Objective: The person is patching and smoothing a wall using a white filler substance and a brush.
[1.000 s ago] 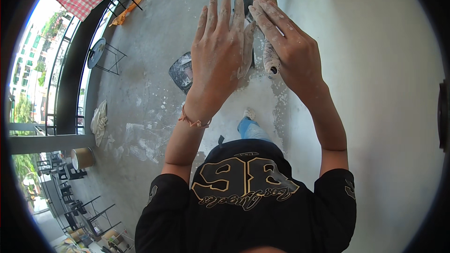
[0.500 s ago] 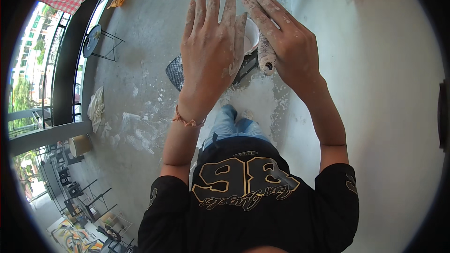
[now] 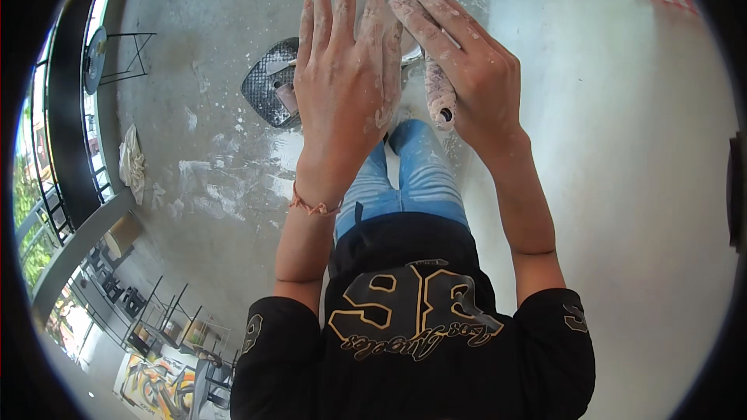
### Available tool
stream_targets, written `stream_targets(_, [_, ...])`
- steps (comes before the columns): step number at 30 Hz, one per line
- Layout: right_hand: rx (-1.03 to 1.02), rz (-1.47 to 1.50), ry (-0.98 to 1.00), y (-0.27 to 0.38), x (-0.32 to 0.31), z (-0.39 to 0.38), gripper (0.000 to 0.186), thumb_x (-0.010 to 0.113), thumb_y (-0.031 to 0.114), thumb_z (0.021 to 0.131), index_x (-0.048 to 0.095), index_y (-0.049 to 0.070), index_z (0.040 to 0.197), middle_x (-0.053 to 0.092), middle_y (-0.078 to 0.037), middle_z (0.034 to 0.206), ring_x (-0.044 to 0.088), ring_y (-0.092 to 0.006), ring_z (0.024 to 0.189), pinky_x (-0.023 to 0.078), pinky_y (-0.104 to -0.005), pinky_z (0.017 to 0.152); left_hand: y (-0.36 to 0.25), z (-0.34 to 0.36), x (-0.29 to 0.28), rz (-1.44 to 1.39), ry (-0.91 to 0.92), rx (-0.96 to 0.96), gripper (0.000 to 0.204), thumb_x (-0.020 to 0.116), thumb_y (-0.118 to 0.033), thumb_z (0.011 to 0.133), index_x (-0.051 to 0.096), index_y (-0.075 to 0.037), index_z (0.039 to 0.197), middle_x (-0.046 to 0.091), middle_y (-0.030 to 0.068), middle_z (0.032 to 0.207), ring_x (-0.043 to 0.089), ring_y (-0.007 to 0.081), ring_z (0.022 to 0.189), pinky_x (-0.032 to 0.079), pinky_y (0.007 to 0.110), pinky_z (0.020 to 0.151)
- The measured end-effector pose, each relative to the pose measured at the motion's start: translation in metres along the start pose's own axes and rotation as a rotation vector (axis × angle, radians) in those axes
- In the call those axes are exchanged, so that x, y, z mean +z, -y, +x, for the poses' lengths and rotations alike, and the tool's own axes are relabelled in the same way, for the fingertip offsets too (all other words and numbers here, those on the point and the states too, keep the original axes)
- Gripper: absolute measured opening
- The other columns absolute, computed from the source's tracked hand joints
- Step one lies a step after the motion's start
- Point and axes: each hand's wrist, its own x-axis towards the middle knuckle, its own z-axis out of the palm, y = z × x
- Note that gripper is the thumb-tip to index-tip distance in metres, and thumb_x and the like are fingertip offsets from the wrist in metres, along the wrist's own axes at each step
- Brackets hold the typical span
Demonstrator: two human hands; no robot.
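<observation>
My left hand (image 3: 342,74) is raised, palm away from me, its paint-smeared fingers stretched out and slightly apart with nothing in them. Beside it on the right, my right hand (image 3: 478,66) grips a paintbrush (image 3: 441,97) whose handle is crusted with pale paint. The brush's light bristles point away from me and its handle end, with a hole in it, points back toward me. Paint also marks the right fingers. Behind the hands a pale bucket (image 3: 410,45) shows in part; the hands hide most of it.
A dark textured stool seat (image 3: 268,82) with tools on it stands on the paint-spotted floor, left of my left hand. A white cloth (image 3: 132,163) lies farther left. A small round table (image 3: 96,60) is near the windows. A pale wall (image 3: 615,187) rises on the right.
My view has shifted, so more of the stool seat and my jeans shows. Both hands keep nearly the same pose, and the brush stays in the right one.
</observation>
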Motion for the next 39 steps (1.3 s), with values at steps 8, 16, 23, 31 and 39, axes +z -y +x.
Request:
stream_targets(8, [0.081, 0.090, 0.124, -0.086, 0.069, 0.033, 0.041, 0.072, 0.008, 0.095, 0.074, 0.010, 0.135, 0.072, -0.015, 0.138, 0.068, -0.0321, 0.131, 0.061, -0.0406, 0.099, 0.044, 0.052, 0.101, 0.074, 0.223, -0.093, 0.051, 0.051, -0.025, 0.109, 0.054, -0.002, 0.155, 0.044, 0.0217, 0.165, 0.038, 0.0415, 0.155, 0.029, 0.051, 0.130])
stream_targets(16, [0.272, 0.240, 0.293, -0.158, 0.176, -0.014, 0.048, 0.066, -0.001, 0.085, 0.072, 0.001, 0.133, 0.071, -0.020, 0.136, 0.069, -0.0393, 0.125, 0.057, -0.0443, 0.105, 0.096, 0.036, 0.238, -0.163, 0.351, -0.220, 0.050, 0.061, -0.019, 0.102, 0.058, 0.001, 0.148, 0.060, 0.0217, 0.148, 0.057, 0.0409, 0.136, 0.047, 0.047, 0.115])
stream_targets(23, [0.363, 0.257, 0.542, -0.231, 0.256, -0.037, 0.024, 0.069, 0.002, 0.089, 0.074, 0.007, 0.112, 0.075, -0.020, 0.105, 0.070, -0.0433, 0.097, 0.059, -0.0507, 0.084, 0.143, 0.041, 0.332, -0.288, 0.448, -0.066, 0.031, 0.065, -0.012, 0.097, 0.069, 0.001, 0.125, 0.071, 0.0152, 0.105, 0.071, 0.0355, 0.102, 0.058, 0.048, 0.086])
stream_targets(31, [0.560, 0.213, 0.574, -0.229, 0.279, -0.045, 0.010, 0.071, 0.008, 0.093, 0.077, 0.003, 0.099, 0.073, -0.024, 0.092, 0.070, -0.0461, 0.091, 0.058, -0.0534, 0.080, 0.168, 0.019, 0.359, -0.215, 0.499, -0.165, 0.027, 0.063, -0.015, 0.099, 0.073, -0.003, 0.121, 0.074, 0.0181, 0.106, 0.074, 0.0390, 0.094, 0.060, 0.049, 0.081])
stream_targets(39, [0.614, 0.229, 0.593, -0.227, 0.286, -0.047, 0.012, 0.073, 0.010, 0.093, 0.076, 0.001, 0.099, 0.073, -0.025, 0.094, 0.069, -0.0467, 0.091, 0.056, -0.0534, 0.082, 0.169, 0.012, 0.363, -0.150, 0.506, -0.177, 0.020, 0.063, -0.019, 0.099, 0.073, -0.005, 0.110, 0.075, 0.0164, 0.099, 0.075, 0.0381, 0.090, 0.061, 0.049, 0.078])
